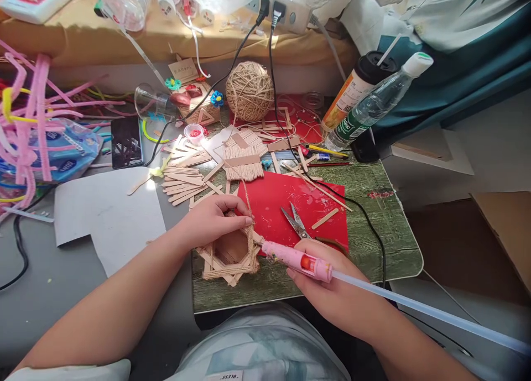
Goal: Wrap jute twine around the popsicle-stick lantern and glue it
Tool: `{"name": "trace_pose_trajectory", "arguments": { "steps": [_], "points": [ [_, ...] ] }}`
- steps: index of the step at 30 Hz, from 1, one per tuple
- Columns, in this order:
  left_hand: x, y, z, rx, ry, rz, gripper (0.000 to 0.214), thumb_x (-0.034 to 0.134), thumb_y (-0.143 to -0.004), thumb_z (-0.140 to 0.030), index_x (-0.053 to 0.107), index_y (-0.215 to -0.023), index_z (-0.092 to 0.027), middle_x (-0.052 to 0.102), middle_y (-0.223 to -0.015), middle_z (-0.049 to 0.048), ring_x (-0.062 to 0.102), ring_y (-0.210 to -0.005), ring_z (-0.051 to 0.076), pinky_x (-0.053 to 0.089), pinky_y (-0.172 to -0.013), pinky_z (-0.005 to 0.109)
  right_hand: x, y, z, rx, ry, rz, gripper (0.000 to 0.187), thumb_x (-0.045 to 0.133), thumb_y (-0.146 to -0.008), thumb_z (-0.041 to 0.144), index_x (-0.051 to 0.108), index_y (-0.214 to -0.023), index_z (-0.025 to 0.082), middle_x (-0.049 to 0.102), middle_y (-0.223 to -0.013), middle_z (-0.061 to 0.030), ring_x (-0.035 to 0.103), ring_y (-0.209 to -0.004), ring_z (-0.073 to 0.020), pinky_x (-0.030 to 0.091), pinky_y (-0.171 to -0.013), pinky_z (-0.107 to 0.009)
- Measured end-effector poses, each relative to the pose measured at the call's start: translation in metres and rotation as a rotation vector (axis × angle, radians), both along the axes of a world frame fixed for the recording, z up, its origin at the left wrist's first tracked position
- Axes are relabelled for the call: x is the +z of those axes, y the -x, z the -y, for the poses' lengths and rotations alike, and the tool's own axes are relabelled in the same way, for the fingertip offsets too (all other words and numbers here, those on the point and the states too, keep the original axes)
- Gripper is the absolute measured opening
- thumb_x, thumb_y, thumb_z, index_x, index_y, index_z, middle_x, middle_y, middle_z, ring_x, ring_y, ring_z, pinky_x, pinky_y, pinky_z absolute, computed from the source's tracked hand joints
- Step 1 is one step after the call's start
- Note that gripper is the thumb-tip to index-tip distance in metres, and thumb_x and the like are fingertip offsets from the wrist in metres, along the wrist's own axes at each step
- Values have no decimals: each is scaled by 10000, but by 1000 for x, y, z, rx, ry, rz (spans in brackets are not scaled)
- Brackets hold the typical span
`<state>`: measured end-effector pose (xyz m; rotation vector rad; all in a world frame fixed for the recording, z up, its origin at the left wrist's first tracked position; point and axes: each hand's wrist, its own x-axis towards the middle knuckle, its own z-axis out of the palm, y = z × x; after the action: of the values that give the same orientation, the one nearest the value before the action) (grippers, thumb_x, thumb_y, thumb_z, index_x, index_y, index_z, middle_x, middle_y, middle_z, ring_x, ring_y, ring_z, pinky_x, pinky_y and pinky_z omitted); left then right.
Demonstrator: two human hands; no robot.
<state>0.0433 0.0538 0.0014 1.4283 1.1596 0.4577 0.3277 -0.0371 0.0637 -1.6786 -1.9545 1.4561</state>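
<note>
My left hand (215,219) is closed, thumb and finger pinching a strand of jute twine (246,196) at the upper right corner of a star-shaped frame of craft sticks (230,271). Twine wraps along the frame's sides, and its upper left part is hidden under my hand. In my right hand (332,287) is a pink hot glue gun (290,259), with a long translucent glue stick (431,312) running out of its back. The gun's nozzle points left and sits at the frame's right edge; whether it touches, I cannot tell. Scissors (296,223) lie partly opened just beyond my right hand.
Red paper (274,196) lies under the scissors. Beyond are piles of craft sticks (182,182), a twine ball (250,90), a leaning water bottle (377,104) and an orange cup (348,88). A black cable (365,215) crosses the board's right side. A phone (126,142) lies left.
</note>
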Motion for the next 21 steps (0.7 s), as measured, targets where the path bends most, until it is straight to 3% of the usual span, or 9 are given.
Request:
{"name": "trace_pose_trajectory", "arguments": {
  "steps": [13, 21],
  "points": [
    [3, -1, 0, 2, 0, -2, 229, 806, -864, -465, 781, -869, -238, 786, -950, 0, 703, -906, 190, 534, -840, 280, -7, 4, 3, 6, -49, -98, 115, 583, -1035, 220, 582, -924, 252, 638, -930, 19, 603, -816, -155, 464, -749, -287],
    [3, -1, 0, 4, 11, 13, 217, 804, -868, -464, 777, -855, -250, 795, -952, -7, 708, -899, 189, 542, -828, 278, -9, 6, 7, -14, -74, -34, 229, 580, -1034, 235, 493, -823, 244, 550, -802, 39, 540, -702, -141, 426, -670, -286]
  ]
}}
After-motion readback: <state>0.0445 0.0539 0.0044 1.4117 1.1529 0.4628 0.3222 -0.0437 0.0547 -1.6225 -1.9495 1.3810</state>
